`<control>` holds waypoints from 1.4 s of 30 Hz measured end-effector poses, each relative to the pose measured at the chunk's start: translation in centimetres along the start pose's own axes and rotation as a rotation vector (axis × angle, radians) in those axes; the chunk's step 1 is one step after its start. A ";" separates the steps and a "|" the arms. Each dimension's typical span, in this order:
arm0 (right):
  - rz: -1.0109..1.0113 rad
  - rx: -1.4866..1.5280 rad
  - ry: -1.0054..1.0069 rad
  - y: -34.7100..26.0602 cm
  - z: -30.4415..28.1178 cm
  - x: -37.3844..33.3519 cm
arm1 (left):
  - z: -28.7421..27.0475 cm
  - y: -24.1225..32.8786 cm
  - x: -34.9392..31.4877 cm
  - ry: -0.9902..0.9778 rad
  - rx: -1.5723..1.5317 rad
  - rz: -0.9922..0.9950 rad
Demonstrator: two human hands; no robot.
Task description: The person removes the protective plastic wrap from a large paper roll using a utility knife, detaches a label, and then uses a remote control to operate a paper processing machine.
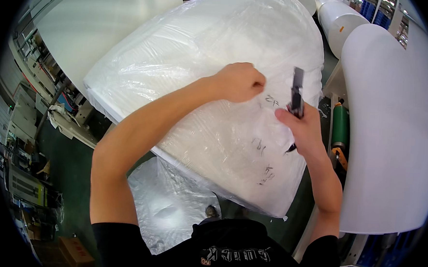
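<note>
Currently, a huge white roll in clear plastic (223, 134) is lying with a smooth white roll (388, 138) to its right. Over the wrapped roll, the left hand (241, 81) is clenching its fingers; near that roll's right edge, the right hand (306, 128) is grasping a slim dark-and-grey tool (297, 94).

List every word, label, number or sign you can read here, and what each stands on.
Black handwriting on the large plastic-wrapped white roll: too blurred to read reliably.
Pale outlined lettering on the black fabric shirt: visible, not copied here.
Dark print on the brown cardboard box: too small to read.
</note>
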State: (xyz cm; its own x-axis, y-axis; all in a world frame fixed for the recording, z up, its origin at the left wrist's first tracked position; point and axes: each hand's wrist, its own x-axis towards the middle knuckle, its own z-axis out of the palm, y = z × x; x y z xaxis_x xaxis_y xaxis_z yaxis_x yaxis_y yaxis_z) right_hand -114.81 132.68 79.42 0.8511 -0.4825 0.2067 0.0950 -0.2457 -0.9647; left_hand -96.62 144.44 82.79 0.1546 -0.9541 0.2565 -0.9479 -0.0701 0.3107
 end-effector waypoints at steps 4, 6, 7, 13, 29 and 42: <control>-0.089 -0.042 0.112 0.9 0.3 -3.4 | -1.1 1.4 0.4 -0.098 -0.101 -0.228; -0.097 -0.015 0.132 1.4 0.2 -4.2 | -0.2 1.7 -0.2 -0.085 -0.230 -0.048; -0.112 -0.001 0.141 1.4 0.0 -4.2 | -0.1 2.1 -0.6 -0.076 -0.292 0.044; -0.087 0.105 0.133 0.5 -0.5 -4.0 | -1.9 2.5 -1.4 -0.474 -0.476 0.039; 0.008 0.360 0.112 -1.8 -0.5 -3.5 | -3.9 7.3 -5.7 -0.027 -0.330 0.060; 0.103 0.506 -0.401 -2.7 3.1 2.9 | -4.0 5.5 -11.5 0.395 -0.661 -0.473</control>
State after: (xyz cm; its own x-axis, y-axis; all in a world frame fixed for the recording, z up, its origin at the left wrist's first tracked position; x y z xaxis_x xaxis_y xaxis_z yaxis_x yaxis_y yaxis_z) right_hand -110.96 134.59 82.16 0.9861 -0.1071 0.1271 0.1510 0.2585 -0.9541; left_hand -102.49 156.17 85.25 0.6874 -0.6901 0.2263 -0.4265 -0.1313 0.8949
